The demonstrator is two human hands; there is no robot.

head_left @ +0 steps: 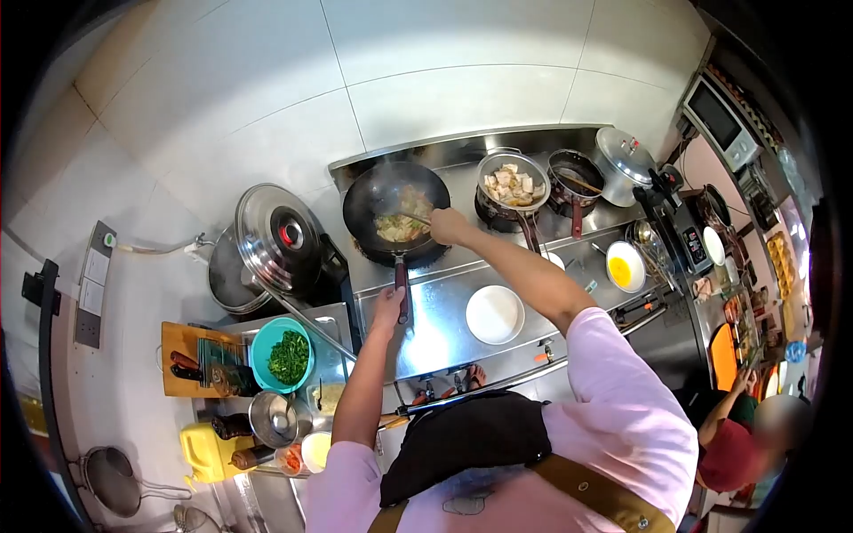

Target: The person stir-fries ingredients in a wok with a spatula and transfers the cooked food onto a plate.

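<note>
A black wok (364,200) sits on the left burner, with chopped food (402,224) and some steam in it. My left hand (388,306) is closed round the wok's dark red handle (402,289). Over the wok's right rim, my right hand (451,227) grips a thin utensil (415,218) whose tip reaches into the food. To the right, a strainer (514,186) with pale, browned pieces rests over another pan. Below it, a white plate (495,314) lies on the steel counter (426,329).
A small pan (577,169), a lidded pot (624,160) and a bowl of yellow liquid (625,266) are on the right. A large lid (283,233), a turquoise bowl of greens (287,354) and a cutting board (178,342) stand left. Another person (733,453) is at far right.
</note>
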